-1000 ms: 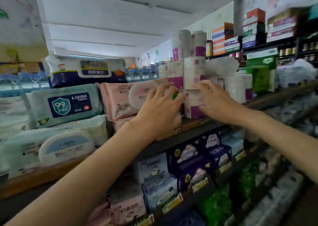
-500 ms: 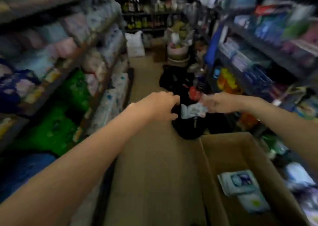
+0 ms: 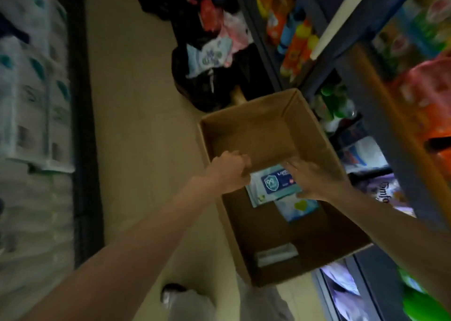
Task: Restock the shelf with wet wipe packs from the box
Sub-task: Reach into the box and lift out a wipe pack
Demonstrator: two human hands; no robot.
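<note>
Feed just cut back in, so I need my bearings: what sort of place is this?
Most likely a shop aisle. Stacked white tissue packs line one side, shelved orange bottles the other, and an open brown cardboard box of blue wet wipe packs sits on the floor.

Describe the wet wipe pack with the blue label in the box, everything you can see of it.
The wet wipe pack is a flat, soft pale-teal packet with a dark blue label bearing a shield badge and white lettering. It lies face up inside the cardboard box, partly over a second pack. The left hand is at its left edge, the right hand over its right end; the grip is blurred.
</note>
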